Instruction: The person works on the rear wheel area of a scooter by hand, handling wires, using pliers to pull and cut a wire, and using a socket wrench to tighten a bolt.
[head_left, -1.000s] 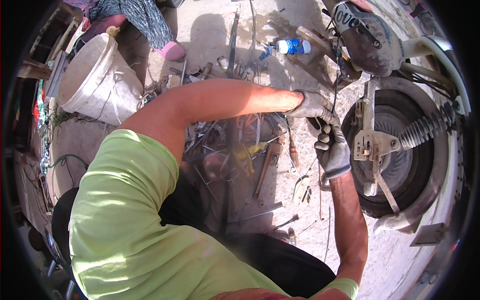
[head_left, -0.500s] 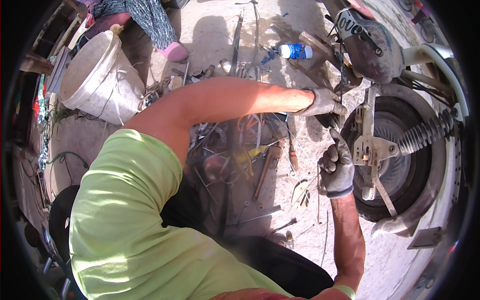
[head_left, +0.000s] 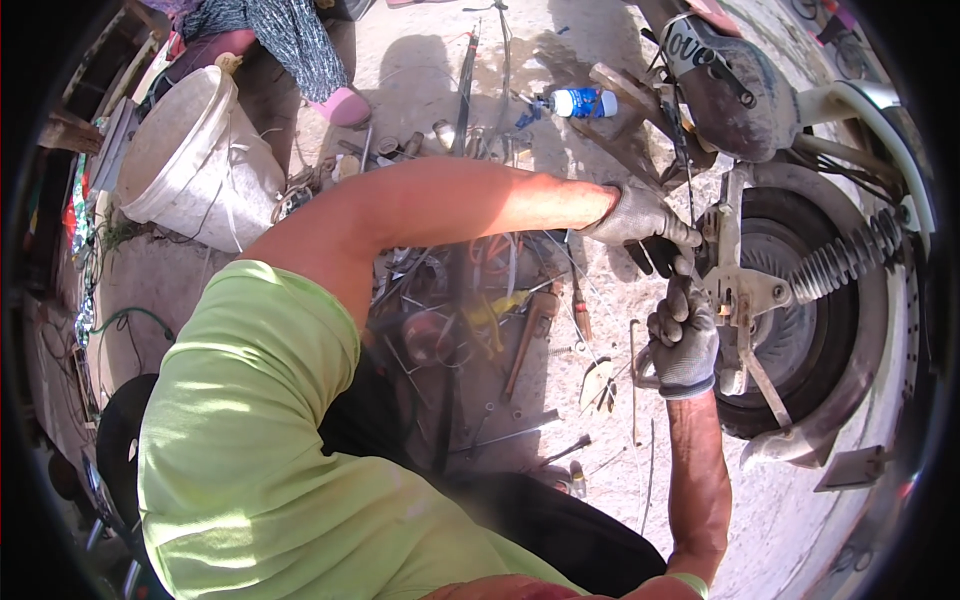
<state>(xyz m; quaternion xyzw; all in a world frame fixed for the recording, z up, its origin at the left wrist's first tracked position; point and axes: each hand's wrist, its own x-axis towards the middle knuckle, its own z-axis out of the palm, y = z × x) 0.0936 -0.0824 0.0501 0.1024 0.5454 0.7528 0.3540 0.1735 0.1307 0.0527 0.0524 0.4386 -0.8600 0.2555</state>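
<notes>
Both my hands wear grey, dirty work gloves and meet close to the wheel hub of a two-wheeler. A thin black cable hangs from the frame into the closed fingers of my left hand. Just below, my right hand is closed, its fingertips up near the left hand's; what it pinches is hidden. Right beside both hands stand the dusty metal bracket and the wheel, with a coil-spring shock absorber bolted on.
Beneath my left arm lie scattered tools and scrap, including a wooden-handled hammer. A blue-and-white bottle lies farther off. At left stands a white bucket, with another person's patterned trouser leg behind it. A thin rod lies near my right wrist.
Both hands have shifted slightly right, closer to the wheel bracket. My right hand has turned a little and its fingertips now sit nearer the left hand's.
</notes>
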